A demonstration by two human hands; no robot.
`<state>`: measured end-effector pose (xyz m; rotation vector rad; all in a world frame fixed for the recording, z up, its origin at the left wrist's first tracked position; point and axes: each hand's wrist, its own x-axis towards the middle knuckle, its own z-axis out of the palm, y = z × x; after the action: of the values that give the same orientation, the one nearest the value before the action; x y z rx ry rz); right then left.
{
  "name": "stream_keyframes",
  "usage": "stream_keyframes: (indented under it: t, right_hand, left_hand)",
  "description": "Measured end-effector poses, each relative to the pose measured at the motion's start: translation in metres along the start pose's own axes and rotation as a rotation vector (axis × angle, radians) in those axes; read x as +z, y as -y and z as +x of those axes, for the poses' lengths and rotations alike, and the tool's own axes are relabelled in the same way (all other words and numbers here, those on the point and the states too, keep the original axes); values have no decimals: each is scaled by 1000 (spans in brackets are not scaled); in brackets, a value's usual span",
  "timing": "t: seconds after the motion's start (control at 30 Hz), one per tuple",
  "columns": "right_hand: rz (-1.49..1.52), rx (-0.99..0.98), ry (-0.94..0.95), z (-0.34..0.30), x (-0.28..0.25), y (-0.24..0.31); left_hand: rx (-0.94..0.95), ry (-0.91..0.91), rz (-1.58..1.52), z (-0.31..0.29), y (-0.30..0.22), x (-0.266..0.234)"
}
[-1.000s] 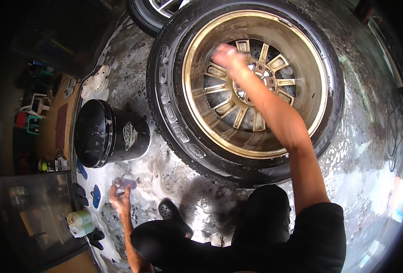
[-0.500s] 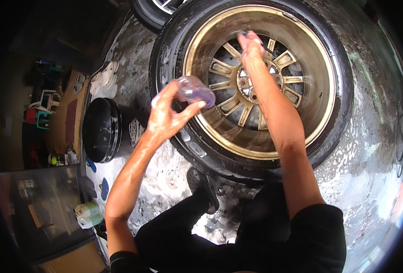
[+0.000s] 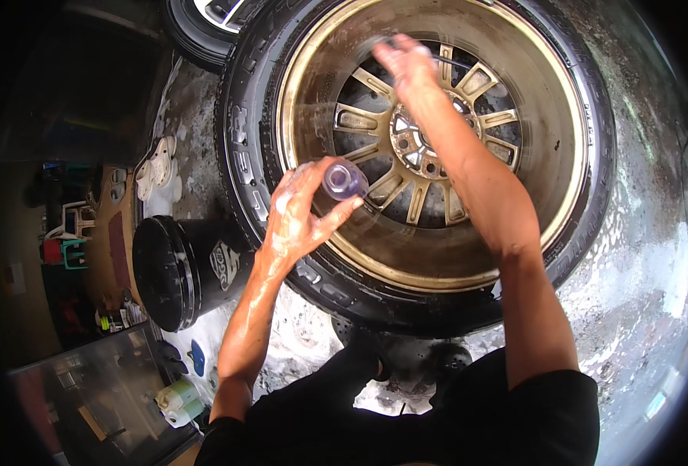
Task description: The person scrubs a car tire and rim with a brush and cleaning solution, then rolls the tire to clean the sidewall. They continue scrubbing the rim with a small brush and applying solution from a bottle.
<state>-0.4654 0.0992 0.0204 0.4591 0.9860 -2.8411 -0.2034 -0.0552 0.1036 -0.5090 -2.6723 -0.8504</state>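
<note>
Fingers of the soapy left hand wrap a small, clear purplish bottle, held over the gold spoked rim of a tyre lying flat on wet, foamy floor. Right hand is blurred among the spokes; its grip cannot be told.

left hand | raised purple bottle from ground to rim | right hand shifted

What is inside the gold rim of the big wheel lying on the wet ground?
Inside the gold rim: spokes around a central hub, all wet. The right hand reaches in over the upper spokes, covering them. The left hand holds a small purple bottle above the rim's edge.
</note>
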Motion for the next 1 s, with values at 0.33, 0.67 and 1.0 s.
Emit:
stream_keyframes:
  t: [0.33, 0.67, 1.0]
  right_hand:
    - [-19, 54, 125, -32, 5, -21]
    - [-295, 184, 392, -92, -18, -45]
    - [-333, 305, 613, -103, -8, -20]
  left_hand:
    - [-67, 63, -158, -5, 5, -2]
    - [-91, 52, -195, -4, -1, -12]
    - [-20, -5, -130, -19, 13, -16]
